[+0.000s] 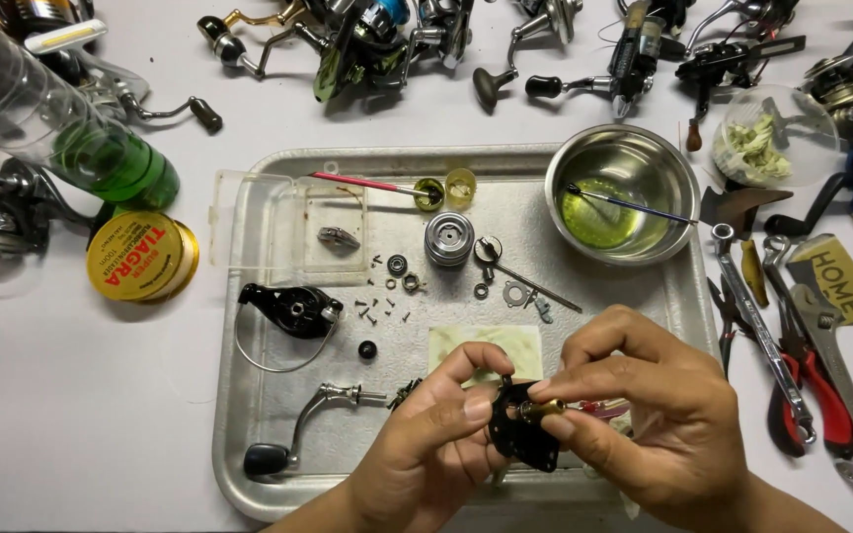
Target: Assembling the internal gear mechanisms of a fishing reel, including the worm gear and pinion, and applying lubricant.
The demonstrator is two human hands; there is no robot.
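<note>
Fitting a brass pin into a black reel body over the metal tray

The left hand (436, 434) pinches the black reel body (517, 434) at its edge, just above the near part of the metal tray (249, 474), while the right hand (644, 415) nips a small brass pin (542, 407) between thumb and forefinger at the body's top. To do this well, I would keep the body steady, line the pin straight with its hole, and work over the yellow cloth (486, 347) so nothing rolls off among the loose screws (379, 311) or toward the steel bowl (622, 192)
</note>
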